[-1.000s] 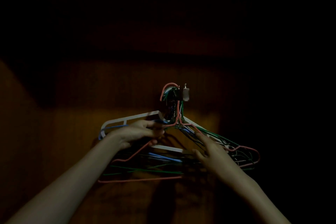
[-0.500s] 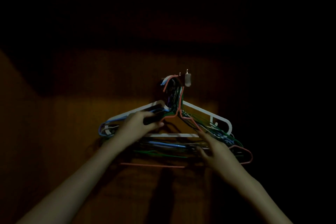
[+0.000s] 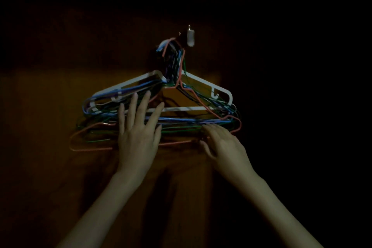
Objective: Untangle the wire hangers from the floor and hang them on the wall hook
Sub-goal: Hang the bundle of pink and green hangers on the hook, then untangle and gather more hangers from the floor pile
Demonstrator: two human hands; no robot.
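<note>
- A bunch of wire hangers (image 3: 193, 122) is hanging on the wall hook (image 3: 181, 35), high up in the middle of the dark brown wall (image 3: 50, 106).
- The bunch is made of thin pink, green, blue and purple wires, all lying on top of each other against the wall.
- A thick white hanger (image 3: 219, 90) is hanging in the same bunch, and its flat bar is running across the middle.
- A small pale tag (image 3: 190, 37) is sitting just to the right of the hook.
- The left hand (image 3: 138, 135) is lying flat over the left half of the bunch. Its fingers are straight and spread wide, pointing up, and it is gripping nothing.
- The right hand (image 3: 223, 143) is reaching to the lower right part of the bunch. Its fingers are loosely stretched out, and the tips are touching the bottom wires. It is holding nothing.
</note>
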